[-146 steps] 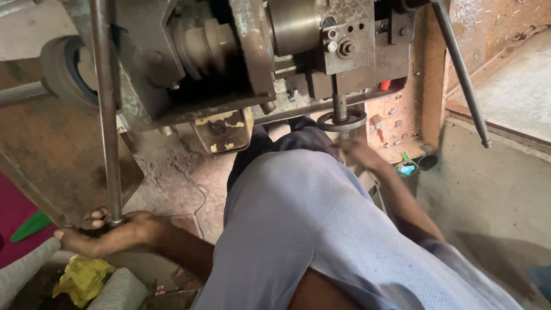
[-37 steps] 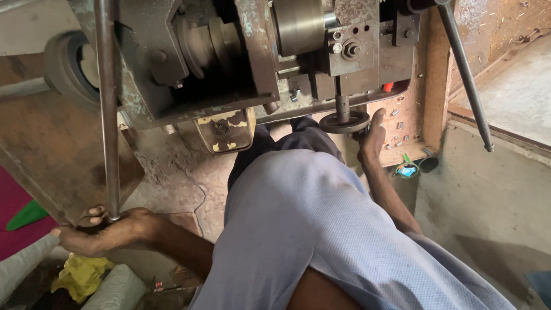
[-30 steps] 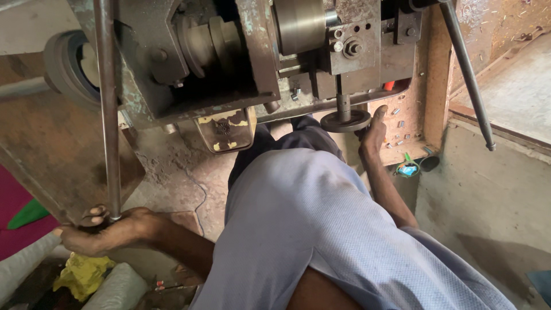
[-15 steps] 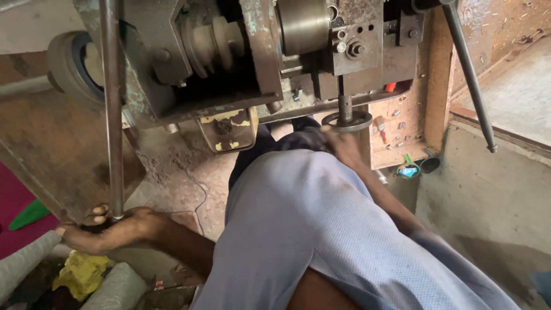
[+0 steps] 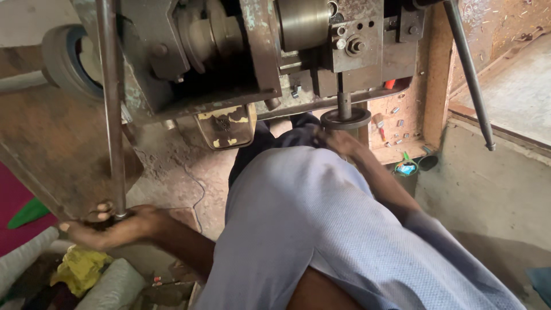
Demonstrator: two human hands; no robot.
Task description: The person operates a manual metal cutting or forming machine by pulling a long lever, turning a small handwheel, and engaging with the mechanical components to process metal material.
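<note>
Where the view looks straight down, nearest is the person's pale blue shirt (image 5: 310,229), filling the lower middle. Left hand (image 5: 112,227): low at the left, palm up, fingers curled closed around the bottom end of a long vertical steel rod (image 5: 112,109) that rises out of the top edge. Beside and below that hand: a yellow rag (image 5: 80,267), a grey rolled sack (image 5: 112,287), a strip of magenta cloth (image 5: 11,212) with a green scrap (image 5: 28,211) on it. Right hand (image 5: 338,140): just beyond the shirt, reaching under the machine, fingertips touching the underside of a dark round disc (image 5: 345,118) that sits at the foot of a short vertical spindle (image 5: 343,100); whether those fingers grip or only press cannot be told, the shirt hiding most of them. Farther on: a worn metal press machine (image 5: 258,51) with a polished cylinder (image 5: 304,20) and bolted block (image 5: 356,40); a black wheel (image 5: 63,60) at its left; a brown wooden shelf (image 5: 402,120) holding small metal pieces; a second slanted rod (image 5: 468,74) at the right; concrete floor (image 5: 493,189) beneath.
</note>
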